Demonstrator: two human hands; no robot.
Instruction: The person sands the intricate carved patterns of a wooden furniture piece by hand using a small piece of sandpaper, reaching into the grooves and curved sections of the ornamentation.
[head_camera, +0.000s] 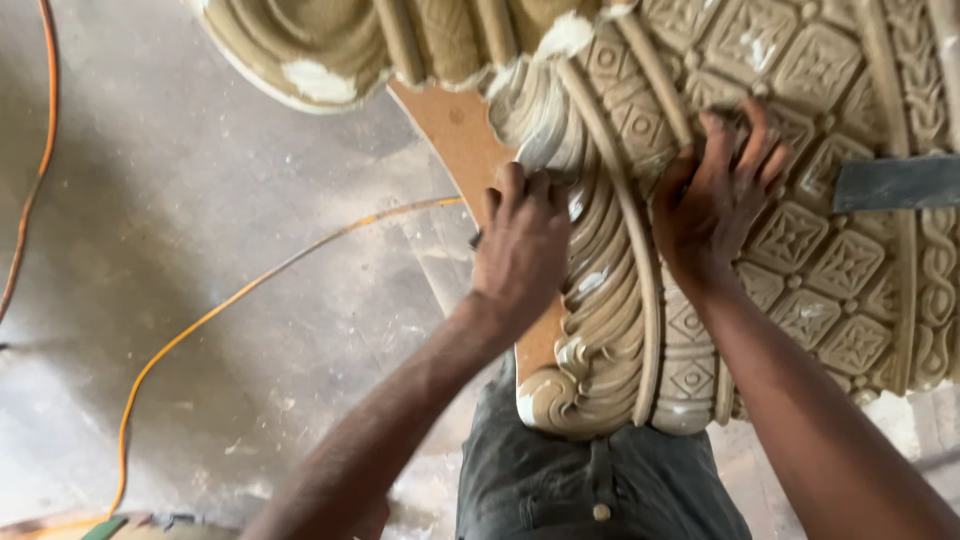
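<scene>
White filler already patches several spots on the large tan carved ornamental panel (800, 250) held against the person's lap, while the left hand (522, 250) curls over the fluted leaf border and the right hand (715, 205) presses spread fingers on the coffered squares, much carving unfilled.

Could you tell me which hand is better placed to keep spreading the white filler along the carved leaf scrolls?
Probably the left hand: it already presses on the carved leaf scrolls beside the white filler. The right hand lies spread flat on the square-patterned panel, bracing it.
</scene>
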